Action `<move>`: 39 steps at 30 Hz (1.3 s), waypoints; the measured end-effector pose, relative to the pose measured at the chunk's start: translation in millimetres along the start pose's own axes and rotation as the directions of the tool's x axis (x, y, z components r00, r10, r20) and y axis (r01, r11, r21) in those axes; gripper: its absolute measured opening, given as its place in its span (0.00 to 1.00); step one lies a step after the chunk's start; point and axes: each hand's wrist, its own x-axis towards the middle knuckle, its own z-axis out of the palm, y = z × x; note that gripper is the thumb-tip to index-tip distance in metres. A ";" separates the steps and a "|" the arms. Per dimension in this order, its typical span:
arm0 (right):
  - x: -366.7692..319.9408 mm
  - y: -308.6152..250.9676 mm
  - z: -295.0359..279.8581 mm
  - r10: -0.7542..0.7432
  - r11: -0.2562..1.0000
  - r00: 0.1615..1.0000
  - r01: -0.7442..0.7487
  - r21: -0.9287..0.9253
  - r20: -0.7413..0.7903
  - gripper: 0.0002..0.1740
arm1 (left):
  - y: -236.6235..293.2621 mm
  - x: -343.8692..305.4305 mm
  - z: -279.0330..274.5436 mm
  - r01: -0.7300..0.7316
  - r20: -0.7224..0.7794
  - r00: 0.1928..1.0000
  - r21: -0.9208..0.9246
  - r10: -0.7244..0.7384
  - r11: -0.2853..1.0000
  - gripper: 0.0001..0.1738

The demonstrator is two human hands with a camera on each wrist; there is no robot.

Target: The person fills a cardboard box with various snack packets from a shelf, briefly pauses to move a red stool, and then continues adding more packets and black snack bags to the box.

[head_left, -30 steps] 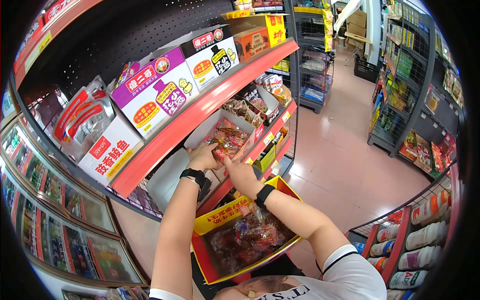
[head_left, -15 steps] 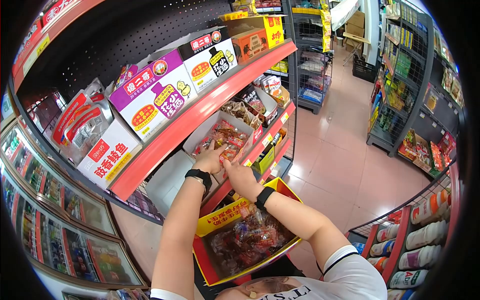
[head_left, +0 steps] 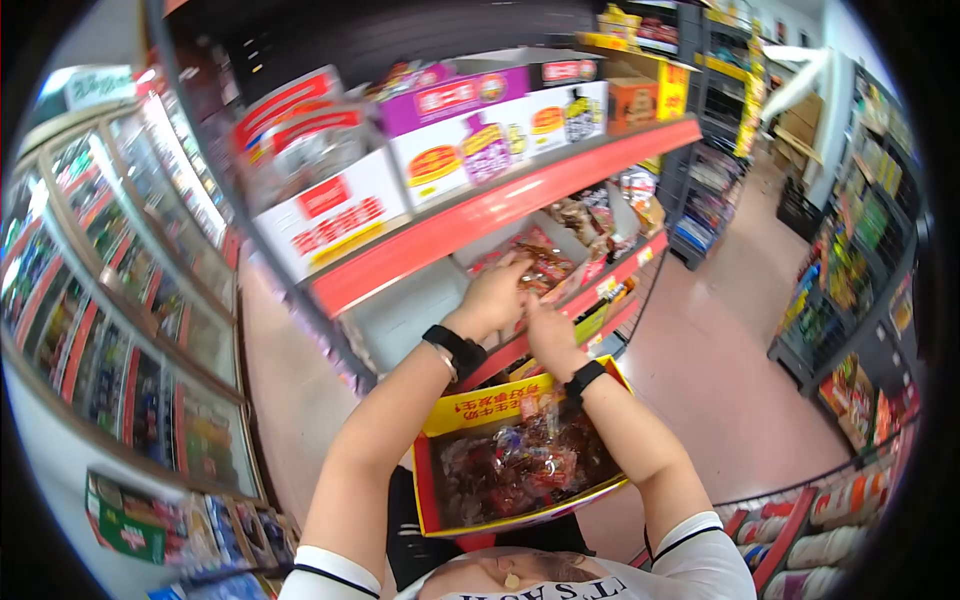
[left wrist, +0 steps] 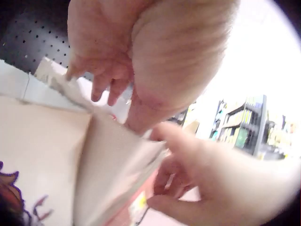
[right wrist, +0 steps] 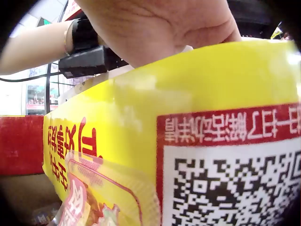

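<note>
My left hand [head_left: 495,293] reaches over an open cardboard box [left wrist: 110,165] on the lower shelf, with its fingers extended down behind the wall. Inside that box lie red, clear-wrapped snack packets [head_left: 540,262]. Against the box's front corner is my right hand [head_left: 552,338], its index fingertip right at the edge. Its other fingers and thumb bend below, with a gap between them in the left wrist view; I cannot tell whether it grips the box. Under my forearms stands a yellow-and-red carton [head_left: 497,399] filled with loose wrapped snacks [head_left: 530,460].
A white open box [head_left: 410,310] stands left of the packets on the same shelf. Above runs a red shelf edge [head_left: 500,215] carrying printed snack boxes [head_left: 460,150]. Glass-door coolers [head_left: 110,330] line the left, and a rack of bottles [head_left: 850,500] is at lower right.
The head view has turned left, so the shelf and both hands appear further right. Both hands are still at the same box; the left fingers have shifted slightly over the packets.
</note>
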 end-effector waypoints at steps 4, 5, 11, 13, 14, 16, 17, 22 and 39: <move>10.4 4.2 8.3 -0.015 0.999 0.999 0.013 0.051 0.038 0.13 | 63.8 -89.6 -67.1 -0.072 -0.020 0.997 -0.192 0.069 0.979 0.28; 12.2 -1.0 -0.2 0.030 0.999 0.995 -0.033 0.027 0.100 0.13 | 66.2 -119.5 -71.6 -0.043 0.029 0.998 -0.126 0.047 0.991 0.27; 14.9 -8.2 -3.2 0.095 0.992 0.989 -0.104 0.075 0.112 0.18 | 69.1 -272.1 -68.2 0.320 -0.094 0.945 0.069 -0.313 0.945 0.45; 17.9 -9.5 -1.6 0.089 0.993 0.989 -0.097 0.066 0.116 0.20 | 58.3 -307.8 -51.2 0.430 -0.195 0.880 -0.063 -0.433 0.901 0.44; 19.8 -11.6 -1.5 0.111 0.991 0.987 -0.118 0.062 0.112 0.21 | 50.3 -321.7 -43.6 0.506 -0.264 0.796 -0.204 -0.544 0.838 0.44; 20.9 -17.6 -6.5 0.131 0.986 0.982 -0.143 0.081 0.138 0.25 | 38.2 -340.3 -32.6 0.534 -0.084 0.695 -0.605 -0.714 0.591 0.44; 22.2 -19.3 -5.9 0.128 0.987 0.982 -0.141 0.079 0.142 0.25 | 34.5 -349.5 -28.7 0.475 0.162 0.618 -0.857 -0.770 0.201 0.44; 36.3 -12.1 -12.9 0.187 0.967 0.927 -0.232 0.104 0.326 0.28 | 30.7 -372.2 -37.5 0.547 0.443 0.598 -0.835 -0.668 -0.064 0.41; 57.1 17.8 -52.9 0.120 0.993 0.992 -0.120 0.002 0.037 0.20 | 11.0 -444.8 -98.5 0.654 0.392 0.627 -0.734 -0.673 0.181 0.37</move>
